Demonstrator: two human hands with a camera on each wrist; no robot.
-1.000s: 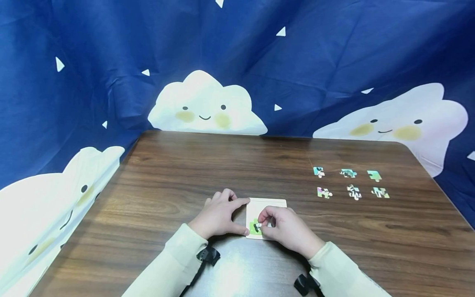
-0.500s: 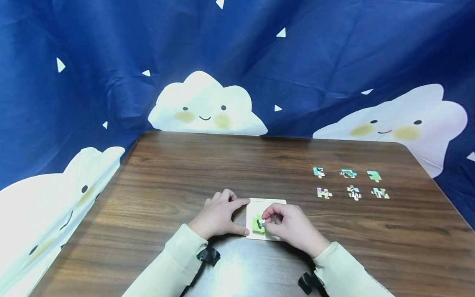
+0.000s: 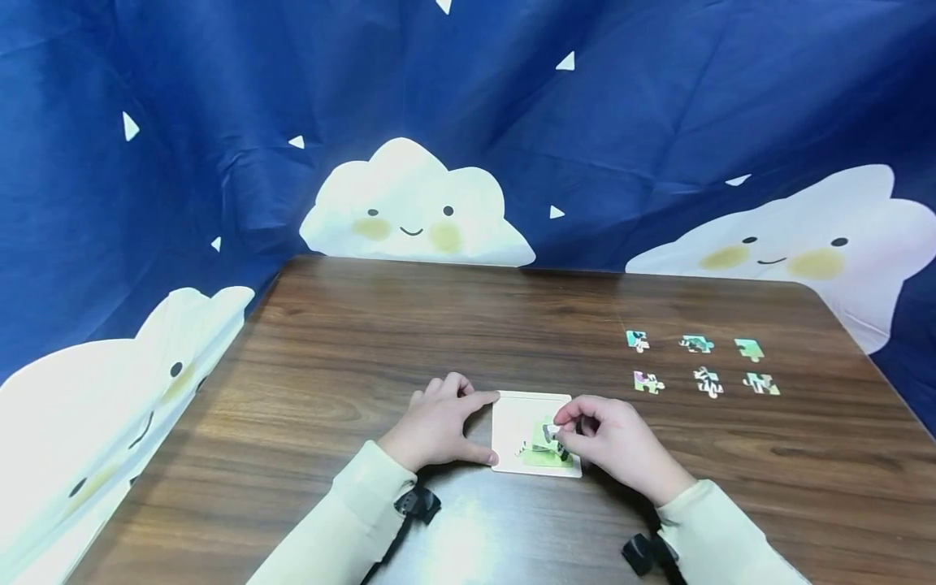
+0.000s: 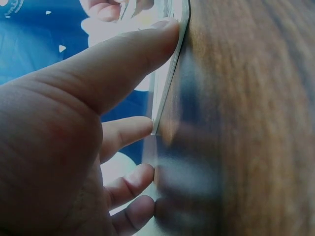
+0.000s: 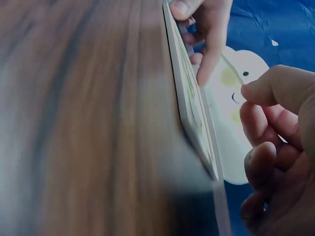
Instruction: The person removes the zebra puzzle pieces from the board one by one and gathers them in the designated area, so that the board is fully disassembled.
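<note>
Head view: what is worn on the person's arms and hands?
Both hands, left hand and right hand, are bare, without gloves. Each forearm has a long pale cream sleeve. A black strap with a clip sits under each wrist. No rings or watches show.

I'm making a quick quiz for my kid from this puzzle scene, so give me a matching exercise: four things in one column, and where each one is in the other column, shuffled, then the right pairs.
Things:
1. left hand
2. right hand
3. puzzle board
4. six loose puzzle pieces

Places:
A. in two rows on the table's right side
B. flat on the table between the two hands
C. braced against the board's left edge
D. pinching a puzzle piece over the board's right part

Pairs: 1-C, 2-D, 3-B, 4-A
</note>
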